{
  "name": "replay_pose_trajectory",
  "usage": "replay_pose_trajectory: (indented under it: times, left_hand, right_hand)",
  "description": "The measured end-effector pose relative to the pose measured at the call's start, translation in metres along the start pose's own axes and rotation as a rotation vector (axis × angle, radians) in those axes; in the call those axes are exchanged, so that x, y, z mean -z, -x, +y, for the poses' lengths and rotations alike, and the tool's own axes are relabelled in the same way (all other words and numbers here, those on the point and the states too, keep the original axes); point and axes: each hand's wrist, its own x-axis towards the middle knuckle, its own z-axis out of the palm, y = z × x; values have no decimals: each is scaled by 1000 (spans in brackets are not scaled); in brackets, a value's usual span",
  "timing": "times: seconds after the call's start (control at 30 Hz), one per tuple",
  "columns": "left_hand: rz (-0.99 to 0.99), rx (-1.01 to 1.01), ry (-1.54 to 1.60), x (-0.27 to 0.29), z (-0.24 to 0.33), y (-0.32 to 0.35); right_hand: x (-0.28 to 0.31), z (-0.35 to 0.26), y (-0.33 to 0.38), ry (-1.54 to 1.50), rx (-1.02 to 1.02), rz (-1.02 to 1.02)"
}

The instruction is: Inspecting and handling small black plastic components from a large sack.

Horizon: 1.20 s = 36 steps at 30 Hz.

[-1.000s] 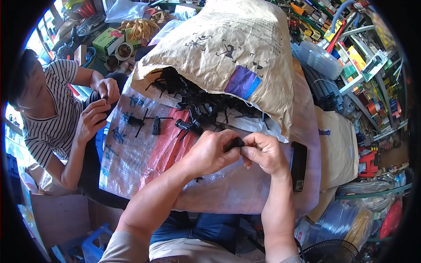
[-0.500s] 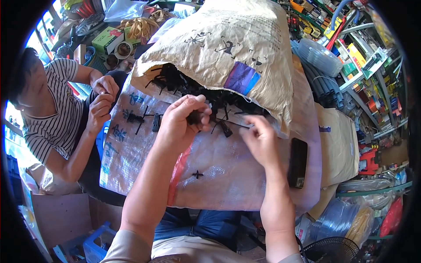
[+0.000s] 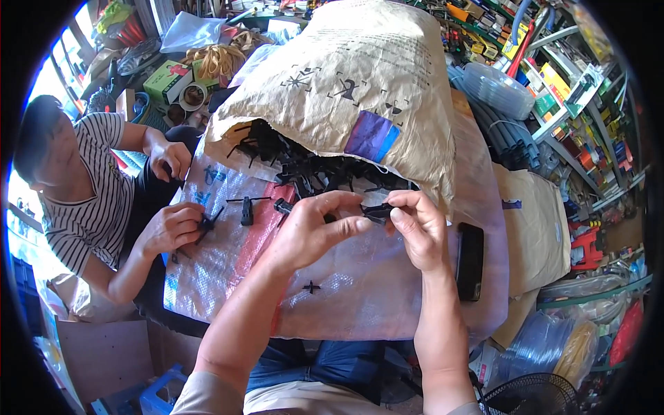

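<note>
Black part (image 3: pixel 377 212): held up over the woven sheet (image 3: pixel 360 304), between both hands, in front of the sack's mouth; slim, hard-looking, likely moulded plastic; not set down, so judged mid-handling.
Right hand (image 3: pixel 423 235): pinching the part's right end between thumb and forefinger.
Left hand (image 3: pixel 311 225): thumb and forefinger parted near the other end — cannot tell whether touching; dark object (image 3: pixel 330 218) near the palm, too hidden to name.
Loose piece (image 3: pixel 247 211): lying on the sheet, blocky, with thin arms.
Cross-shaped piece (image 3: pixel 312 286): lying alone, nearer the body; small, black.
Heap (image 3: pixel 297 169): spilling from the mouth; black, spiky, tangled — seemingly far more left there than taken out.
Paper sack (image 3: pixel 332 83): tan, creased, bulging, with a purple-and-blue patch.
Sheet surface: glossy, finely woven, crossed by a red band (image 3: pixel 250 250).
Co-worker's hand (image 3: pixel 173 228): fingers gathered at a dark, thin-armed piece (image 3: pixel 206 225).
Phone (image 3: pixel 470 263): flat, glossy, beyond the right wrist.
</note>
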Motion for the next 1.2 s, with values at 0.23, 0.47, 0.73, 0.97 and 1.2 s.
replay_pose_trajectory:
  times: [0.23, 0.47, 0.73, 0.97, 1.2]
  left_hand:
    - [128, -151, -4, -21, -11, 1]
    - [234, -380, -189, -32, -12, 3]
    - [319, -575, -328, -38, -15, 1]
    - [345, -345, -12, -51, -20, 3]
    - [-21, 27, 328, -41, -6, 7]
  right_hand:
    - [-11, 6, -1, -34, 68, -29]
    - [-15, 9, 2, -13, 29, -16]
    - [-16, 12, 1, -67, -2, -50]
    - [-11, -3, 0, -24, -201, -55]
    - [10, -19, 3, 108, -320, -152]
